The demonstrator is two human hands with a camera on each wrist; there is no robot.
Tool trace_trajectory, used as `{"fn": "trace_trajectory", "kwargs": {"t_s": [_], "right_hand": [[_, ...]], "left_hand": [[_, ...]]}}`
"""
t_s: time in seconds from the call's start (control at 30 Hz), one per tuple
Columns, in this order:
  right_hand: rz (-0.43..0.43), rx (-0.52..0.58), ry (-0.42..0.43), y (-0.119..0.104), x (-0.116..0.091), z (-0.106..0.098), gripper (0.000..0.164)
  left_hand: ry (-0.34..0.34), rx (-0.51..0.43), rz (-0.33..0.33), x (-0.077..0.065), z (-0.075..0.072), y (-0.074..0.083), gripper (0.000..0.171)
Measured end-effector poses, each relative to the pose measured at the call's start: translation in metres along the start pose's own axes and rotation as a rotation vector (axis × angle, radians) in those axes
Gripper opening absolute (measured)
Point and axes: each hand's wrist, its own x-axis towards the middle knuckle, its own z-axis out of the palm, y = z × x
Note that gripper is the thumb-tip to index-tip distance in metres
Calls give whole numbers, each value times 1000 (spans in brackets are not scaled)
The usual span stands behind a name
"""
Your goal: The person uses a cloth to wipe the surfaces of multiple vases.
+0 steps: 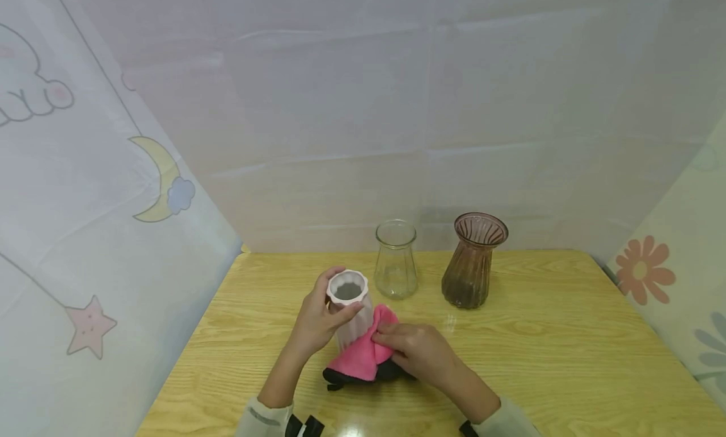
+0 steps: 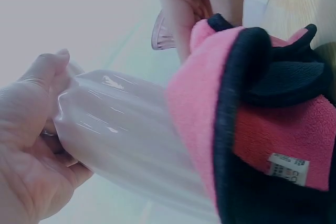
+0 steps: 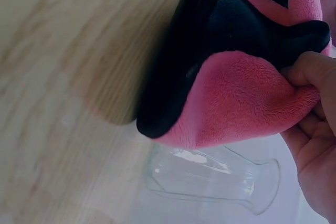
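Note:
My left hand grips a white fluted vase around its neck, thumb at the front and fingers behind. The vase is slightly tilted, with its scalloped mouth facing up toward the head camera. In my right hand a pink cloth with black edging is pinched between thumb and fingers. The cloth lies against the vase's lower side and hides its base. A small white label shows on the cloth in the left wrist view.
A clear glass vase stands behind the hands on the wooden table. To its right is a brownish-purple ribbed glass vase. A pale sheet wall rises behind the table's back edge.

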Motion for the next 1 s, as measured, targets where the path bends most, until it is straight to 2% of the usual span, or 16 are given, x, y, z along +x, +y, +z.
{"fn": "trace_trajectory", "kwargs": {"t_s": [0.23, 0.33, 0.53, 0.67, 1.0], "right_hand": [[26, 14, -88, 1, -2, 2, 35], [25, 14, -93, 2, -3, 2, 36], [4, -6, 22, 7, -6, -3, 41], [-17, -6, 97, 10, -8, -9, 43], [15, -34, 146, 13, -9, -24, 47]], "left_hand": [[13, -21, -2, 1, 0, -1, 72], [41, -11, 2, 2, 1, -2, 73], [124, 53, -5, 9, 0, -5, 74], [145, 48, -15, 15, -2, -8, 75], [163, 61, -19, 30, -8, -17, 79]]}}
